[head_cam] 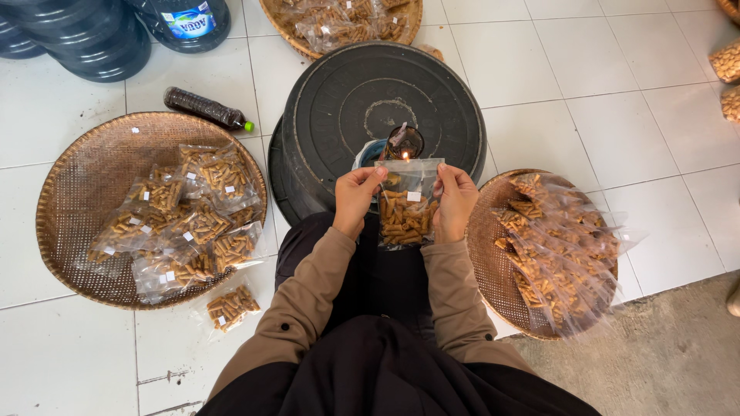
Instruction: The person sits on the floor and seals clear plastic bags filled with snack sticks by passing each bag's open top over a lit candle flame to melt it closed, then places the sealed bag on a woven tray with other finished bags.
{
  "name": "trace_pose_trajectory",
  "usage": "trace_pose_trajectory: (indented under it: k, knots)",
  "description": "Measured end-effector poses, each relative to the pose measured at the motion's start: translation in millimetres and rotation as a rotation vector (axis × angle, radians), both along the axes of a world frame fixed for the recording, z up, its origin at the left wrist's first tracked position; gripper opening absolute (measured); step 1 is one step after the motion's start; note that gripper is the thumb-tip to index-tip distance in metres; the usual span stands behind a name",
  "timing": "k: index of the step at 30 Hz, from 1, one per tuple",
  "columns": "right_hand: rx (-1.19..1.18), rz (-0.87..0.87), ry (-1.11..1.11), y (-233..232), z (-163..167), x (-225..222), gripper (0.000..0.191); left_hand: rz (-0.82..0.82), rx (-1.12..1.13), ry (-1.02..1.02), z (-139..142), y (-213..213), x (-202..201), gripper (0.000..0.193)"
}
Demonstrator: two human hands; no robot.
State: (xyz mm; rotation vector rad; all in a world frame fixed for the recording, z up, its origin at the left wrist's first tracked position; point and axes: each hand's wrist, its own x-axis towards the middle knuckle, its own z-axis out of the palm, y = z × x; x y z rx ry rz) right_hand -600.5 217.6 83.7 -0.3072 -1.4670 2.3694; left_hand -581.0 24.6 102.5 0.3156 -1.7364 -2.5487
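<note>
both hands, left hand and right hand, pinch the clear snack bag by its top corners just near the candle flame; lingering there could melt a hole

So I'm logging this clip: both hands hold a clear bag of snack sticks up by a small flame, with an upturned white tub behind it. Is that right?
Not quite: the upturned tub is black, not white, as the head view shows. The rest stands: the left hand and the right hand hold the clear bag of snack sticks up by the small flame.
</note>
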Motion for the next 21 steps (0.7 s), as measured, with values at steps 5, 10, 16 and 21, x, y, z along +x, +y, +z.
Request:
trace_pose_trajectory:
  k: [5, 10, 16, 21]
  knots:
    - [-0.024, 0.026, 0.006, -1.4, -0.6, -2.0, 0.01, -0.008, 0.026, 0.011, -2.1, -2.7, 0.3, 0.02]
    - [-0.024, 0.03, -0.003, -1.9, -1.2, -4.6, 0.009, -0.005, 0.019, 0.014, -3.3, -3.6, 0.4, 0.02]
    - [-0.019, 0.03, -0.001, -2.9, 0.4, -5.2, 0.008, 0.006, 0.012, 0.0, -3.1, -3.8, -0.4, 0.021]
    - [-0.024, 0.034, 0.002, -4.7, 2.9, -5.5, 0.008, 0.008, 0.021, -0.007, -1.7, -5.1, 0.3, 0.021]
